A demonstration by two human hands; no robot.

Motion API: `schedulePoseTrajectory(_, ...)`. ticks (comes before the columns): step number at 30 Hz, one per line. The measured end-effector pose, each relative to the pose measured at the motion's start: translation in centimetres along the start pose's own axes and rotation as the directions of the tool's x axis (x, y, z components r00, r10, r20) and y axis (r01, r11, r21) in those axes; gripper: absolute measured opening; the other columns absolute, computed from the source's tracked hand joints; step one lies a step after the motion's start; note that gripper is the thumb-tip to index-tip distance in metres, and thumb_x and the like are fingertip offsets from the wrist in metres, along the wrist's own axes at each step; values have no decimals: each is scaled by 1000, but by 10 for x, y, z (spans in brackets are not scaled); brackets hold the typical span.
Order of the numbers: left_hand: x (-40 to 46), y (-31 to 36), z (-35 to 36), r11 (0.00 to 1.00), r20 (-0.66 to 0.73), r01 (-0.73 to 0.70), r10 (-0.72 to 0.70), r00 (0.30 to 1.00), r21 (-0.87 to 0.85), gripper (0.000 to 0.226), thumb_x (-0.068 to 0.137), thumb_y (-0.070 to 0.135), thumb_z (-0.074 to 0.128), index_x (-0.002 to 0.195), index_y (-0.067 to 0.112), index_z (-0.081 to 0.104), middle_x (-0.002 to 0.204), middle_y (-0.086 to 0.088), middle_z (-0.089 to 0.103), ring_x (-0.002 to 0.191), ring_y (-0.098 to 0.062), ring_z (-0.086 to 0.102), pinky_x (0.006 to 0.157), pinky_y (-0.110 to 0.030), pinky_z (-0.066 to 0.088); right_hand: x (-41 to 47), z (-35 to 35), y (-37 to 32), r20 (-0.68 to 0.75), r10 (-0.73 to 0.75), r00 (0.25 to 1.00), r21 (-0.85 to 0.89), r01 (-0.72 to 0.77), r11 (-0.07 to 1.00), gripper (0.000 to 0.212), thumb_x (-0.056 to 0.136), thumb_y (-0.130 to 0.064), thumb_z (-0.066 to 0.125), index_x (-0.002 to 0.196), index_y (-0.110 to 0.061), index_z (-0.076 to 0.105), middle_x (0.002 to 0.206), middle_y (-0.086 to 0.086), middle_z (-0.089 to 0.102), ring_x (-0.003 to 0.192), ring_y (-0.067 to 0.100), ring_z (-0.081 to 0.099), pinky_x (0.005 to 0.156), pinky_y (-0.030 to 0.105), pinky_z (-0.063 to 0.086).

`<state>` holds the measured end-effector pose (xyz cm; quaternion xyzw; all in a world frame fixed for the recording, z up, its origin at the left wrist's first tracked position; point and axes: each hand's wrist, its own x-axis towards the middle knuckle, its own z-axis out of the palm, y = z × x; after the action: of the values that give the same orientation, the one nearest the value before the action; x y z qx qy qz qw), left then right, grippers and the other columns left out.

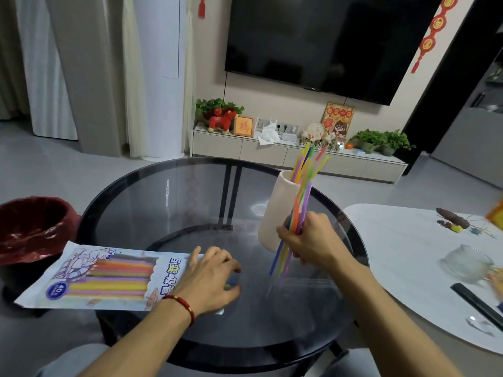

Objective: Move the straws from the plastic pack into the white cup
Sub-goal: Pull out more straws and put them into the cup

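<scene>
Right hand (304, 240) — fingers curled round a bundle of coloured straws (298, 213), held upright beside the white cup (277, 210), probably to align them for dropping in; some already stand in it. Left hand (209, 278) — fingers loosely bent, pinning the plastic pack (103, 276) to the glass table (174, 202), likely against sliding.

Item count, as seen across the room:

- Hands: two, left hand (209, 278) and right hand (304, 240).
- White cup (277, 210): one.
- Plastic pack (103, 276): one.
- Straws (299, 210): one multicoloured bundle; individual straws overlap and cannot be counted exactly.
- Tables: two, a round glass table (168, 202) and a white table (402, 240).
- Bin (32, 229) with red liner: one.
- Glass bowl (468, 263): one.
- Red bracelet (182, 306): one.
</scene>
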<state>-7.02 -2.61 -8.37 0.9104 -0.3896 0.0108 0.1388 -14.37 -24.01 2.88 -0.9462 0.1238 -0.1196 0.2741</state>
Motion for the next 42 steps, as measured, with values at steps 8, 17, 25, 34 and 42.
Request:
schedulePoseTrajectory(8, 2, -2, 5, 1000, -28, 2, -2, 1000, 10, 64, 74, 66, 27, 122, 37, 58, 123, 14, 52, 128, -13, 36, 115, -53, 18, 2, 4, 6, -86, 38, 996, 84, -31, 996, 32, 100, -25, 65, 91, 5, 68, 69, 25, 73, 53, 39, 72, 50, 50, 63)
schedulePoseTrajectory(17, 1, -3, 5, 1000, 1, 5, -5, 1000, 13, 45, 85, 61, 45, 123, 39, 57, 124, 14, 50, 128, -13, 36, 116, -52, 18, -6, 27, 18, -64, 35, 997, 58, -31, 998, 36, 103, -28, 62, 103, 8, 67, 81, 24, 74, 54, 34, 74, 52, 44, 65)
schedulePoseTrajectory(25, 2, -2, 3, 1000, 8, 10, -10, 1000, -9, 41, 87, 58, 49, 123, 39, 55, 127, 14, 49, 130, -14, 33, 118, -52, 15, -18, 31, 23, -31, 4, 1000, 107, -1, 994, 21, 100, -28, 69, 104, -7, 69, 84, 12, 74, 58, 26, 76, 56, 40, 67)
schedulePoseTrajectory(34, 0, -1, 5, 1000, -2, 2, -2, 1000, -12, 40, 87, 59, 46, 120, 40, 56, 126, 15, 49, 128, -13, 35, 117, -51, 17, -16, 21, 25, -54, -32, 998, 199, 42, 979, 20, 102, -19, 64, 88, -8, 73, 65, 14, 75, 50, 28, 73, 60, 48, 67)
schedulePoseTrajectory(42, 5, 3, 11, 991, -87, -35, 23, 996, -132, 61, 74, 67, 30, 117, 37, 61, 122, 15, 54, 126, -11, 38, 112, -42, 26, 11, -52, 7, -447, 269, 853, 772, 216, 598, 16, 98, -12, 68, 90, 1, 70, 56, 11, 68, 44, 19, 65, 43, 26, 55)
